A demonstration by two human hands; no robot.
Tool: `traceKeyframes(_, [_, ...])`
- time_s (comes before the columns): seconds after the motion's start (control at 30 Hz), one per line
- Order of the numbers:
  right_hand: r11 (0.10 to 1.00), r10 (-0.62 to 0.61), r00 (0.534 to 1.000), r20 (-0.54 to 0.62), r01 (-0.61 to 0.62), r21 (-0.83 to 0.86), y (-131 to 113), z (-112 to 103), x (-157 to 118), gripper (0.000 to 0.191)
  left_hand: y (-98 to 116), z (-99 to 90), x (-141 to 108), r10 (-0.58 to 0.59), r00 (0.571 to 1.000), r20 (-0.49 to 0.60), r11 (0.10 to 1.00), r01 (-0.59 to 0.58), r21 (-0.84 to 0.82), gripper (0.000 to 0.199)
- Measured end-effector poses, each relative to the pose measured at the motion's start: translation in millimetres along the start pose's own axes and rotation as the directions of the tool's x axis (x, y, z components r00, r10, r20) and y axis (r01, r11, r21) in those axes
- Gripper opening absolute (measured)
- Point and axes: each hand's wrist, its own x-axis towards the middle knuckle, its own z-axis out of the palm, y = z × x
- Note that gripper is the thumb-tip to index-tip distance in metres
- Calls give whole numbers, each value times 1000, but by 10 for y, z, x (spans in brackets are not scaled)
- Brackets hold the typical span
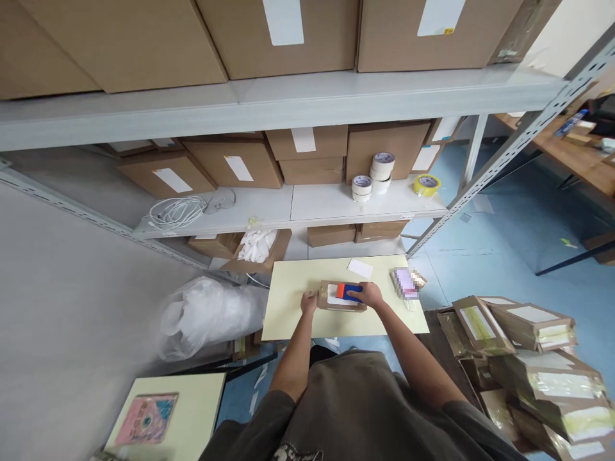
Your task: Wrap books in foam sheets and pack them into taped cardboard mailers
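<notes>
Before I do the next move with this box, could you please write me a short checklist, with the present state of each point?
1. Cardboard box fully on the pale table: ok.
2. Left hand at the left end of the box: ok.
3. Orange-and-blue tool held in the right hand, over the white label: ok.
4. Tool's underside pressed on the label: cannot tell, it is hidden from above.
5. Table free of other things: not ok, a loose white paper and a blurred purple item lie on it.
6. Both of these apart from the box: ok.
</notes>
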Motion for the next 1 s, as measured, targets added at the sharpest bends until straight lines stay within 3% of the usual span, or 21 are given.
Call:
traceKeyframes(0.07, [1000, 9, 1000, 1, -9, -24, -22, 9, 8, 52, 48, 52, -25, 18, 1000, 9, 999, -18, 27, 33])
traceKeyframes(0.23, [998, 16, 998, 53, -13, -56, -63, -21, 29, 42, 171, 229, -59, 69, 985, 159, 990, -87, 111, 47])
traceKeyframes(0.47, [1000, -6, 1000, 13, 6, -24, 11, -76, -30, 44, 159, 252, -45, 106, 988, 116, 967, -130, 217, 57])
traceKeyframes(0.57, [997, 29, 999, -34, -31, -66, 304, -230, -69, 44, 198, 256, -20, 79, 990, 114, 954, -108, 279, 56])
traceKeyframes(0.73, [994, 107, 990, -90, -108, -1, 1025, -639, -218, 50, 235, 257, 9, 86, 990, 112, 943, -117, 313, 51])
traceKeyframes(0.8, [992, 125, 987, -102, -125, 6, 1150, -715, -275, 51, 223, 239, 22, 91, 989, 116, 943, -123, 310, 50])
traceKeyframes(1.0, [984, 173, 983, -66, -175, -20, 896, -664, -337, 53, 171, 49, 115, 137, 977, 165, 955, -174, 240, 51])
